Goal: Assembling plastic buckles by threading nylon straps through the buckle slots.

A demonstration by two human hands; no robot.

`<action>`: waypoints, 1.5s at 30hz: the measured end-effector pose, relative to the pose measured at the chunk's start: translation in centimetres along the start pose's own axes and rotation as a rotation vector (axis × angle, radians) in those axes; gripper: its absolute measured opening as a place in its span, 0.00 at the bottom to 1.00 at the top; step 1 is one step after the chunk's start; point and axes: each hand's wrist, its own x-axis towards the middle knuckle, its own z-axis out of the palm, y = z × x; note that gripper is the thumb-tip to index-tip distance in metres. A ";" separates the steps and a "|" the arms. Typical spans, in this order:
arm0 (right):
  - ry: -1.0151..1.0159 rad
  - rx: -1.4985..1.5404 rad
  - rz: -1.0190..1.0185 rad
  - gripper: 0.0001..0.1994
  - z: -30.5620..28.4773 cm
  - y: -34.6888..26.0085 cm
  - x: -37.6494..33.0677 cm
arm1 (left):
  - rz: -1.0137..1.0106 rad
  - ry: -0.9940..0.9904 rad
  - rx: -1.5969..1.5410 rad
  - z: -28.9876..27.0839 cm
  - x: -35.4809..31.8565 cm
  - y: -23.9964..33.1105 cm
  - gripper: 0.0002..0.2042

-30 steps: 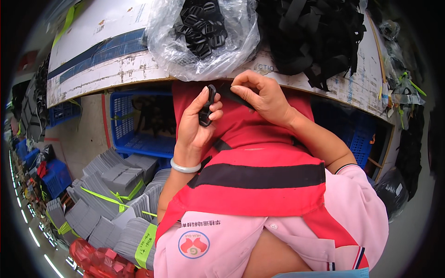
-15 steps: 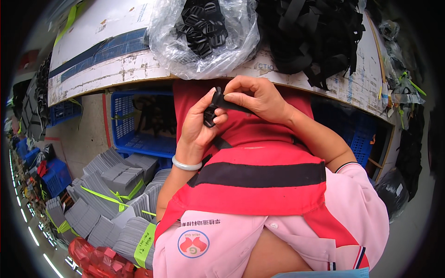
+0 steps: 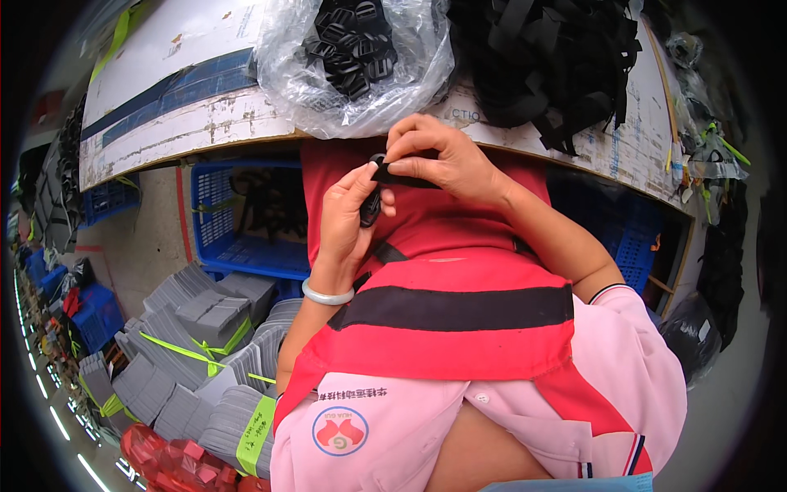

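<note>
My left hand (image 3: 348,217) holds a small black plastic buckle (image 3: 370,205) upright in front of my red apron. My right hand (image 3: 438,156) pinches the end of a black webbing strap (image 3: 402,176) right at the top of that buckle, fingers closed on it. Both hands meet just below the near edge of the worktable (image 3: 205,123). A white bangle sits on my left wrist.
A clear plastic bag of black buckles (image 3: 352,49) lies on the table straight ahead, beside a heap of black straps (image 3: 549,57). A blue crate (image 3: 238,213) stands under the table. Bundled grey stacks (image 3: 197,344) with green ties lie on the floor to my left.
My two hands have come together: the right hand brought the strap end across to the buckle in my left hand, and both rose slightly toward the table edge.
</note>
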 end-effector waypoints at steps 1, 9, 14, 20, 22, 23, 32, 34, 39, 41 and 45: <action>0.000 -0.001 0.002 0.06 0.0 -0.1 -0.7 | 0.086 0.017 0.137 0.3 -0.1 -0.1 0.10; 0.049 0.256 0.621 0.03 0.0 -3.3 -0.8 | 0.385 0.090 0.425 1.4 0.3 1.0 0.09; 0.086 0.346 0.618 0.07 0.8 -2.8 -1.2 | 0.463 0.109 0.570 1.8 -0.2 0.0 0.07; 0.116 0.650 0.699 0.08 1.1 -2.3 -0.6 | 0.527 0.068 0.633 1.2 -0.4 0.3 0.07; -0.122 0.851 0.842 0.11 0.0 -0.4 -1.1 | 0.512 0.027 0.626 1.0 -0.5 0.7 0.07; -0.141 0.910 0.870 0.11 -0.2 -0.2 -1.2 | 0.438 -0.011 0.621 0.8 -0.7 0.9 0.06; -0.206 0.459 0.611 0.14 -0.9 -0.5 0.6 | 0.288 -0.118 0.340 -1.7 -3.6 4.0 0.13; -0.348 0.289 0.218 0.19 1.8 0.3 -1.0 | 0.333 0.040 0.257 -1.8 -4.2 4.6 0.13; -0.675 0.201 0.397 0.14 3.7 -1.1 -1.1 | 0.458 0.225 0.283 -6.7 -6.5 5.9 0.10; -0.653 0.143 0.401 0.13 2.7 -1.1 -1.2 | 0.471 0.283 0.221 -9.4 -7.0 6.2 0.09; -0.533 -0.250 0.231 0.12 0.3 0.5 -2.4 | 0.523 0.701 0.362 -18.6 -8.1 8.6 0.09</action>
